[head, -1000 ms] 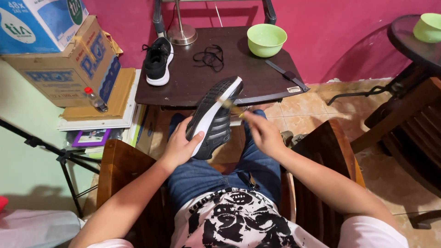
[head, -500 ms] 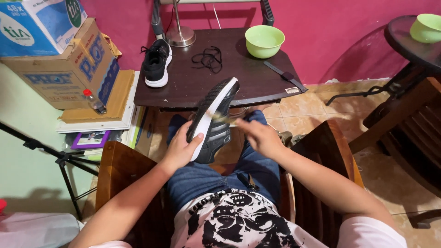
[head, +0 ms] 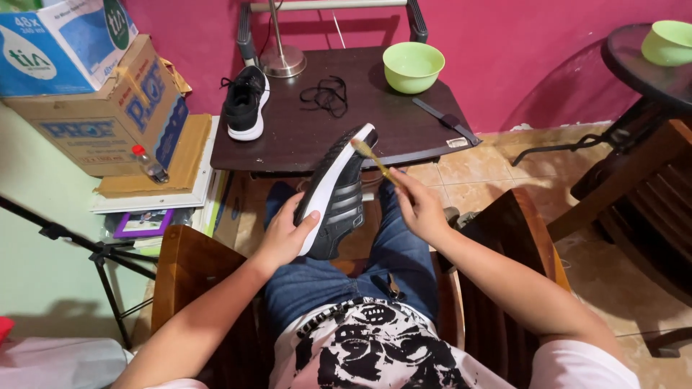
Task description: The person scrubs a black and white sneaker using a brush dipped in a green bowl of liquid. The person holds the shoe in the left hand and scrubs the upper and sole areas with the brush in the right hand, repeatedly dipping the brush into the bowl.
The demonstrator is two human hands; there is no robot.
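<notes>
two hands at work over the lap: the left hand (head: 282,238) cradles a black sneaker with a white sole and grey side stripes (head: 337,193) from beneath, its fingers wrapped around the heel end, the shoe tilted up with its toe towards the dark wooden counter (head: 288,140). the right hand (head: 418,209) pinches a thin yellow-handled brush (head: 373,160), fingers closed narrow on the handle, bristle end touching the white sole near the toe. on the counter sits the matching black sneaker (head: 245,101) upright at the left, a loose black shoelace (head: 324,94) in the middle, and a light green bowl (head: 413,66) towards the right. cardboard boxes (head: 94,108) are stacked at the far left.
</notes>
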